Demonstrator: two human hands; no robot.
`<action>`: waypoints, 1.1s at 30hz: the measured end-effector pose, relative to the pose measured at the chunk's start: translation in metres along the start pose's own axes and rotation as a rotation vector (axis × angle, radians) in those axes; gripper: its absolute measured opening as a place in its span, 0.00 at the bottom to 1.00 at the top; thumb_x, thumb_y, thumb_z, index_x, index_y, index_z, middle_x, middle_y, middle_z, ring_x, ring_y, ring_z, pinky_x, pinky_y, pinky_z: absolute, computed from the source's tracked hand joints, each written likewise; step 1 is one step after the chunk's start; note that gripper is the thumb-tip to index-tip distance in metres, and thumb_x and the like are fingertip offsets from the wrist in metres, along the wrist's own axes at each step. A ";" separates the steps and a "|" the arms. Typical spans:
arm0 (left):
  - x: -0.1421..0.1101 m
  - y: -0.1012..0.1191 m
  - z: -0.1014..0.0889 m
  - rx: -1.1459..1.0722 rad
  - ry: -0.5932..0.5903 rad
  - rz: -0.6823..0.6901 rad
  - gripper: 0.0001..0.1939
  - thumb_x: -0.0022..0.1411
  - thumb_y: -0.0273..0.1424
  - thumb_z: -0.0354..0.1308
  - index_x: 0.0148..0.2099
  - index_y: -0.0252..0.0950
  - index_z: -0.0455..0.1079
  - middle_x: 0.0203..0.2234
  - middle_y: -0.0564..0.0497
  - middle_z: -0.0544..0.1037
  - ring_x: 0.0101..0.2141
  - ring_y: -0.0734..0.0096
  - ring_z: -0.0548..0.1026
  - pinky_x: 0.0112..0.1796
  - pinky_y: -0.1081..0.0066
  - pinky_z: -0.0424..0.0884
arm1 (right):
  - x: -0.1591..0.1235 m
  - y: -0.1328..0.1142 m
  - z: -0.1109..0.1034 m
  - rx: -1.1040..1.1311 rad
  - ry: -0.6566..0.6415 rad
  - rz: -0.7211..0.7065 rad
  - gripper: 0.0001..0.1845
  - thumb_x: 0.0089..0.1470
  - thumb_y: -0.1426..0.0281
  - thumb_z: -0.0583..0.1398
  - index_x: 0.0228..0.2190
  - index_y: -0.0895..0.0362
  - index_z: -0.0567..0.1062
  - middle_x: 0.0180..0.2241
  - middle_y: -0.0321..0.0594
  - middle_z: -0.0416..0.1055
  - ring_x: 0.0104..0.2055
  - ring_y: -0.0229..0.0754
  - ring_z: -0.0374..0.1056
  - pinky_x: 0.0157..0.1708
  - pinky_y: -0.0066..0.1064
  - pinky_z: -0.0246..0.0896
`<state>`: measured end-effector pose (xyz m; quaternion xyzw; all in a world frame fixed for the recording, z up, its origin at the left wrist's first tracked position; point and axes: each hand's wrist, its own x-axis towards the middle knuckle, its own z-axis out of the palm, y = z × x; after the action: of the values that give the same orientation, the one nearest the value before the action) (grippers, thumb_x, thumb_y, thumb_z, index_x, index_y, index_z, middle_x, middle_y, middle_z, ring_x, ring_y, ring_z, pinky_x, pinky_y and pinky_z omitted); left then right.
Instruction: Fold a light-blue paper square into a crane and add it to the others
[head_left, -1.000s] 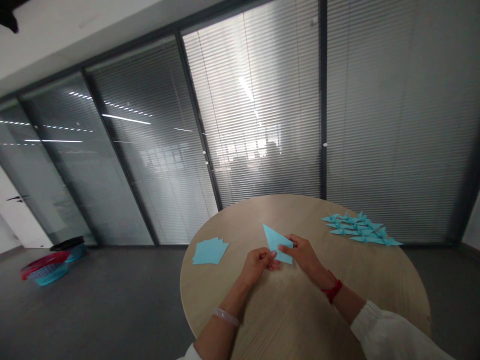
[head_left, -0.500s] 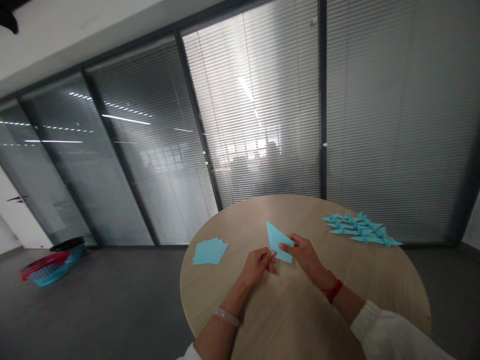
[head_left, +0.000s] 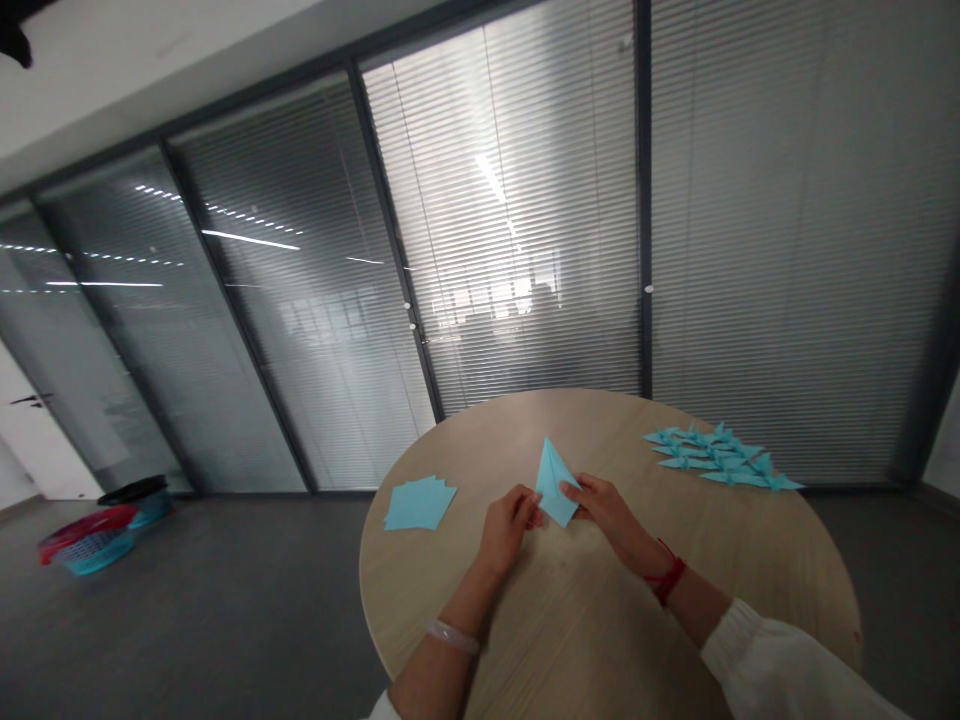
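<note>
A light blue sheet of origami paper, folded to a kite shape with its point away from me, is held just over the round table. My left hand pinches its left corner between thumb and fingers. On the other side, my right hand grips the right edge, its thumb on top and its fingers partly hidden beneath. A loose stack of blue paper squares lies left of my hands. Several folded blue paper cranes sit in rows at the far right.
The round wooden table stands before a glass partition with blinds. On the floor at the left are a red and blue basket and a dark-rimmed blue basket.
The folded paper has turned clockwise, so its point now faces straight away from me. My left hand has shifted slightly up and now pinches the left corner.
</note>
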<state>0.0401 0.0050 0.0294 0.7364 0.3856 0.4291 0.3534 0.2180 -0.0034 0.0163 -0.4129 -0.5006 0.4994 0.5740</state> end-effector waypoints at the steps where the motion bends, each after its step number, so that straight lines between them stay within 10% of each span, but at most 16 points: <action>1: 0.000 0.000 0.000 -0.012 0.006 -0.001 0.16 0.59 0.44 0.53 0.36 0.34 0.68 0.22 0.51 0.74 0.24 0.71 0.72 0.27 0.73 0.68 | -0.001 -0.001 0.000 0.001 0.001 0.001 0.25 0.38 0.51 0.65 0.31 0.59 0.74 0.29 0.40 0.74 0.32 0.46 0.72 0.35 0.37 0.70; 8: 0.000 0.005 0.002 -0.077 -0.008 0.008 0.32 0.49 0.33 0.63 0.57 0.42 0.59 0.32 0.54 0.71 0.27 0.74 0.72 0.24 0.75 0.72 | -0.002 0.000 0.001 -0.028 -0.013 0.016 0.25 0.37 0.51 0.65 0.30 0.58 0.73 0.30 0.40 0.75 0.33 0.47 0.72 0.34 0.36 0.69; 25: -0.002 0.001 0.003 -0.053 0.057 0.057 0.25 0.62 0.42 0.49 0.58 0.37 0.60 0.28 0.53 0.69 0.23 0.76 0.70 0.23 0.75 0.72 | -0.001 0.001 0.003 -0.044 -0.082 0.032 0.28 0.32 0.52 0.68 0.32 0.60 0.75 0.30 0.43 0.77 0.35 0.51 0.73 0.35 0.40 0.70; 33: 0.007 -0.007 0.002 -0.092 0.083 -0.011 0.24 0.56 0.50 0.51 0.33 0.32 0.71 0.20 0.52 0.69 0.24 0.71 0.69 0.25 0.73 0.68 | 0.000 0.009 0.005 -0.134 -0.201 0.037 0.28 0.34 0.52 0.67 0.33 0.61 0.74 0.31 0.44 0.77 0.35 0.51 0.73 0.34 0.39 0.69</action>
<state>0.0424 0.0136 0.0252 0.6987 0.3839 0.4746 0.3730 0.2116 -0.0021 0.0085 -0.4074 -0.5800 0.5142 0.4829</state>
